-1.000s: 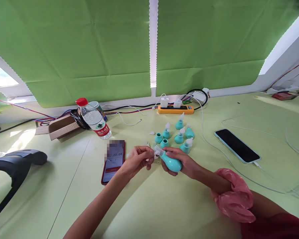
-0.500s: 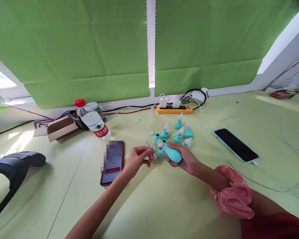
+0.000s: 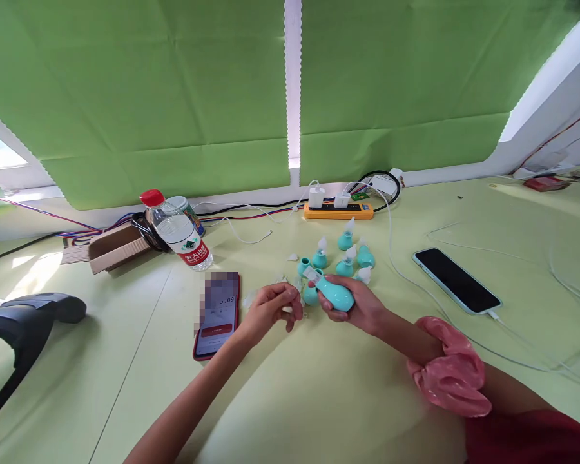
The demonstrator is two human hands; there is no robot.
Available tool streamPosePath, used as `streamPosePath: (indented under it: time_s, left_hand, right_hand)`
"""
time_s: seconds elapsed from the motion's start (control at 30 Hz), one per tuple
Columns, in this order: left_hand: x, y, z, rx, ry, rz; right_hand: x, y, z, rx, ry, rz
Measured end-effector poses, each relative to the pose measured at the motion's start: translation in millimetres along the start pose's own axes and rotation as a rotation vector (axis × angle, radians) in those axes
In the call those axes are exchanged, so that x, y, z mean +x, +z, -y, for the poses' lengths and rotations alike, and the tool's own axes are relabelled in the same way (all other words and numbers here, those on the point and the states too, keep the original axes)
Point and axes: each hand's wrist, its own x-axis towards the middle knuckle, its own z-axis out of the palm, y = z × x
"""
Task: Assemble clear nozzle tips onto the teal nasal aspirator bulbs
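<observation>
My right hand [image 3: 360,308] is closed round a teal rubber bulb [image 3: 336,295] whose clear tip points up and to the left. My left hand [image 3: 270,308] hovers just left of it with fingers curled in a pinch on a small pale piece [image 3: 287,310] that I cannot name. Behind the hands, several more teal bulbs [image 3: 344,256] with white tips stand on the table, and a few loose white tips [image 3: 292,257] lie near them. A pink scrunchie [image 3: 447,377] sits on my right wrist.
A red-cased phone [image 3: 216,314] showing a timer lies left of my hands. A water bottle [image 3: 176,231], a cardboard box [image 3: 113,247], an orange power strip [image 3: 338,211], a second phone [image 3: 457,281] on a cable and a black chair arm [image 3: 24,319] surround the yellow-green table [image 3: 319,399].
My right hand has carried the teal bulb slightly up and away, toward the cluster. My left hand has separated from the bulb's tip and curled tighter. The timer advanced by a second.
</observation>
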Motion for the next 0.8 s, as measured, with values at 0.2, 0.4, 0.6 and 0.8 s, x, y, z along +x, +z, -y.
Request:
streamPosePath:
  time_s: [0.2, 0.4, 0.6, 0.8]
  left_hand:
    - [15, -12.3, 28, 1.162, 0.249, -0.381]
    - [16, -17.8, 28, 1.138, 0.304, -0.396]
    - [-6, 9.3, 4, 0.670, 0.216, -0.261]
    - [-11, 26.6, 7, 0.318, -0.028, -0.068]
  right_hand:
    - [-5, 1, 4, -0.204, -0.195, -0.073]
    - [-4, 4, -4, -0.581, -0.086, -0.019]
    - [-12, 12, -19, -0.784, -0.031, 0.087]
    - [-22, 16, -12, -0.887, -0.054, 0.291]
